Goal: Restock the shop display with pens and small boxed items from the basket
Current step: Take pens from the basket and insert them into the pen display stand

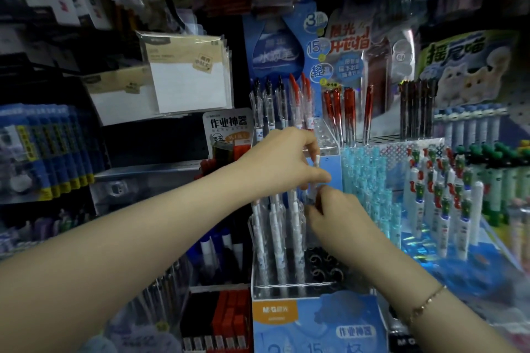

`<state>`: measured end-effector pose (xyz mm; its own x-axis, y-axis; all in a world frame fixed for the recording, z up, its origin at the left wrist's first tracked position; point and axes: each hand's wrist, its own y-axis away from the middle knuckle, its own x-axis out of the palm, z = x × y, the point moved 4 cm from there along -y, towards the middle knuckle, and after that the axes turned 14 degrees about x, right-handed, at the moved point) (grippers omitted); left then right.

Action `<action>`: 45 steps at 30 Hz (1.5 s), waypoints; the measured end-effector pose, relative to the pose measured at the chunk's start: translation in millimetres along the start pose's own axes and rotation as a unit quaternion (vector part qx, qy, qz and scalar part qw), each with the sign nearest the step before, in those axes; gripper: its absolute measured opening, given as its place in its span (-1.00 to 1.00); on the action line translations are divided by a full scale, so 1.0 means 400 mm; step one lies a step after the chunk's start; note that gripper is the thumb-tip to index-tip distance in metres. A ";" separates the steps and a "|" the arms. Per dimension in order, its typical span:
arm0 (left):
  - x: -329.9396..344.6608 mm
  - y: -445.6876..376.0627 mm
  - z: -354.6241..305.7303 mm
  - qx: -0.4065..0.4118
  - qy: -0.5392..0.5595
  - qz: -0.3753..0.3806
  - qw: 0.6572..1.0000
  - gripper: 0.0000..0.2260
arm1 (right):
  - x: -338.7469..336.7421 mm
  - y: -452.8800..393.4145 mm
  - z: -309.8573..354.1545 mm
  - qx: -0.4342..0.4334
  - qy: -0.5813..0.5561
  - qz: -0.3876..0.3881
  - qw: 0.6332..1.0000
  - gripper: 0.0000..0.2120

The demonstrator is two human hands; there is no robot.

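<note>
A clear pen stand (298, 286) with a blue M&G front holds three white patterned pens (275, 235) upright on its left side; dark round holes show on its right. My left hand (284, 160) reaches over the stand and pinches the top of a white pen (317, 160). Just below it, my right hand (332, 209) has its fingers curled round the lower part of that same pen, above the stand. The pen's tip is hidden by my fingers. No basket is in view.
Behind the stand is a second tier of clear pens with black and red caps (282, 103). Red pens (342, 114), turquoise pens (370, 180) and white-green character pens (447, 198) fill the right. Envelope packs (186, 77) and blue packets (54, 152) hang at left.
</note>
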<state>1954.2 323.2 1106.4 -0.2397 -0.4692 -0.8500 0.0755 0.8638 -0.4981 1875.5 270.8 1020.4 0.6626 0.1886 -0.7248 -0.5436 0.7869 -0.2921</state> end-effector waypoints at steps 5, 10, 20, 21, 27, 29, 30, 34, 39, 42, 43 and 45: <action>-0.024 -0.013 -0.011 0.027 0.036 0.055 0.997 -0.85 | -0.017 -0.025 0.008 0.016 0.054 0.073 0.996 -0.73; -0.049 -0.025 -0.007 0.034 0.013 0.098 0.995 -0.95 | -0.037 -0.049 0.032 0.005 0.124 0.117 0.985 -0.75; -0.047 -0.051 -0.006 0.028 -0.058 0.149 0.987 -0.91 | -0.064 -0.071 0.038 -0.003 0.083 0.182 0.980 -0.86; -0.049 -0.053 -0.006 0.031 -0.074 0.153 0.985 -0.89 | -0.064 -0.074 0.036 -0.003 0.080 0.180 0.980 -0.85; -0.026 -0.061 -0.009 0.072 -0.163 0.156 0.972 -0.86 | -0.042 -0.068 0.020 0.005 0.056 0.109 0.992 -0.82; -0.029 -0.059 -0.012 0.084 -0.163 0.144 0.972 -0.88 | -0.033 -0.063 0.010 0.016 0.051 0.078 0.996 -0.79; -0.041 -0.058 -0.011 0.091 -0.156 0.116 0.977 -0.91 | -0.030 -0.061 0.006 0.018 0.054 0.067 0.996 -0.78; -0.088 -0.045 0.020 0.089 -0.153 0.014 0.984 -0.95 | -0.033 -0.065 0.001 0.028 0.001 0.061 0.998 -0.88; -0.049 -0.038 0.048 0.053 -0.151 0.059 0.985 -0.90 | -0.036 -0.072 0.011 0.040 -0.060 0.041 0.997 -0.85; -0.043 -0.047 0.055 0.039 -0.124 0.063 0.989 -0.91 | -0.034 -0.076 0.017 0.038 -0.045 0.051 0.997 -0.85; -0.043 -0.048 0.057 0.032 -0.117 0.071 0.990 -0.91 | -0.037 -0.076 0.018 0.037 -0.042 0.058 0.997 -0.86; -0.045 -0.052 0.058 0.024 -0.109 0.090 0.990 -0.91 | -0.044 -0.074 0.022 0.039 -0.033 0.072 0.996 -0.88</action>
<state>1979.4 309.5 1128.1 -0.0044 -0.3423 -0.9396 0.1460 0.9293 -0.3392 1884.5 249.3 1047.3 0.6136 0.3393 -0.7130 -0.5958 0.7915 -0.1361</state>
